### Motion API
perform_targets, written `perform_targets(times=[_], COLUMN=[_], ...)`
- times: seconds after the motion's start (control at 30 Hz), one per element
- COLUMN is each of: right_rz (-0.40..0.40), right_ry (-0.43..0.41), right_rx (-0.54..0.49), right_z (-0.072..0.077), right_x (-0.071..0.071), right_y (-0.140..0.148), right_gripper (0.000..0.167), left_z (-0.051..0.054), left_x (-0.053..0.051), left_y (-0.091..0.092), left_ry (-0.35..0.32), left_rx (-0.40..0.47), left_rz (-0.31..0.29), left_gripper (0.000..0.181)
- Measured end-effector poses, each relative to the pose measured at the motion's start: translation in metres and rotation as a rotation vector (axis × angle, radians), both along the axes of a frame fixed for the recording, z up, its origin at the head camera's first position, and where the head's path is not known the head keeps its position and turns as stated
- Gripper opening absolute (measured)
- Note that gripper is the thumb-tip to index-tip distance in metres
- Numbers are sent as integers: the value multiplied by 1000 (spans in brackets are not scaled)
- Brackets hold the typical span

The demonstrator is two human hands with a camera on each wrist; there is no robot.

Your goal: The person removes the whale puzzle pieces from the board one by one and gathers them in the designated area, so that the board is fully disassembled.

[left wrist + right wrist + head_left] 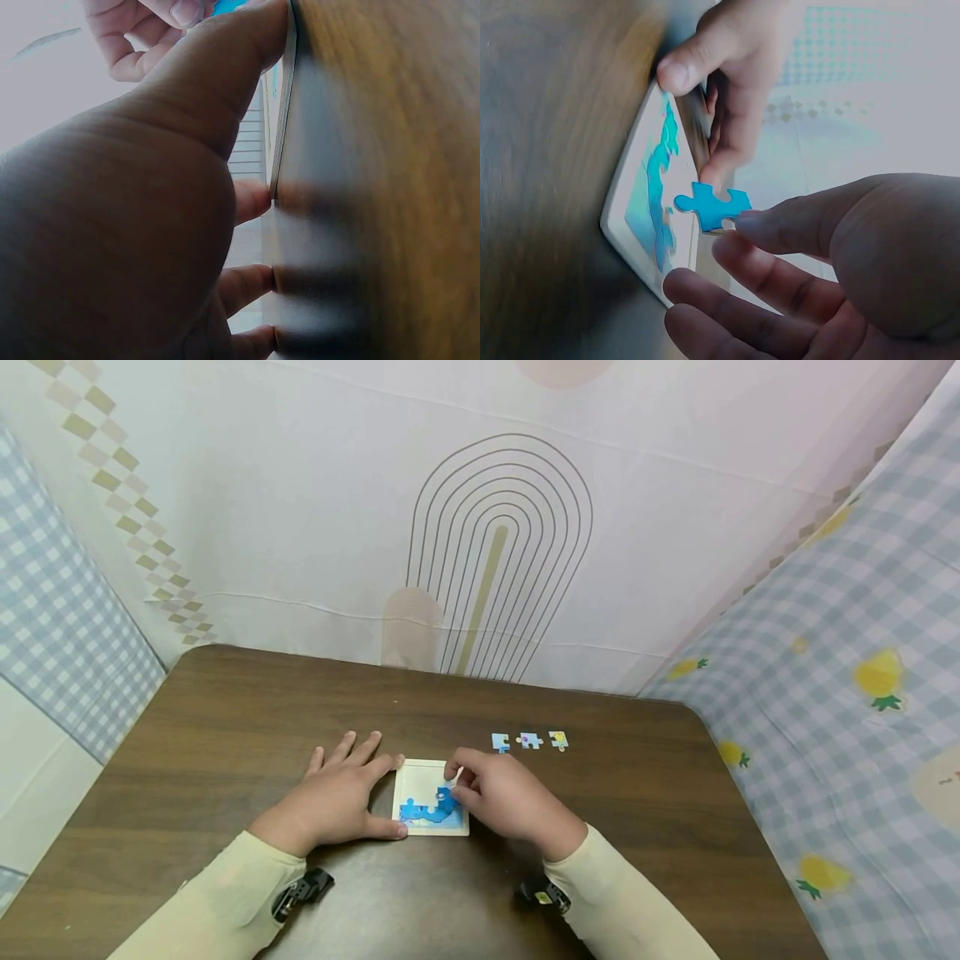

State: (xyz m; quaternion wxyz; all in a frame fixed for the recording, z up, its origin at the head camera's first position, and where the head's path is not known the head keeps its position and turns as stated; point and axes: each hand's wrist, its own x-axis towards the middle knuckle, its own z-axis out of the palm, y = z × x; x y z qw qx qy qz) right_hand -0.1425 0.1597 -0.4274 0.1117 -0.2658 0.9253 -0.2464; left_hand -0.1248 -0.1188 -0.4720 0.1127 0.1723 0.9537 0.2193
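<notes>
A small square puzzle tray (418,768) with a pale rim lies on the table, its near part filled with blue picture pieces (427,814). Fingers spread, my left hand (337,799) rests at the tray's left side; thumb and index finger touch its near and far left corners. Over the tray's right part, my right hand (510,795) pinches a blue jigsaw piece (712,208) between thumb and index finger. In the right wrist view this piece is held above the tray, tilted to it. The left wrist view shows the left thumb (217,75) on the tray's edge.
Three loose jigsaw pieces lie in a row beyond the right hand: a light blue one (500,742), one with a pink spot (529,741) and one with yellow (558,740). The brown wooden table (285,693) meets a patterned cloth (315,527) at its back.
</notes>
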Motion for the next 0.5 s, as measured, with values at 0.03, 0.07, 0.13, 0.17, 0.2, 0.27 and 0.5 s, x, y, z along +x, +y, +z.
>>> perform_targets(times=[0.03,0.07,0.13,0.17,0.2,0.27,0.5], right_rz=[-7,-15,-38,-52,-66,-102,-224], right_ry=[1,3,-1,-2,-4,-12,-109], right_rx=[-8,-15,-26,-27,-30,-34,-115], right_z=[0,0,2,2,2,2,0], right_x=[-1,-2,-4,-6,-8,-12,-25], right_y=[3,7,14,19,23,33,64], right_gripper=[9,10,10,10,10,10,11], left_z=[0,0,0,0,0,0,0], left_x=[0,0,0,0,0,0,0], left_y=[0,0,0,0,0,0,-1], left_ry=[-1,-2,-3,-4,-4,-4,-3], left_rx=[0,0,1,1,2,3,8], left_rz=[0,0,0,-1,-1,-3,-6], left_gripper=[110,110,111,111,111,111,110])
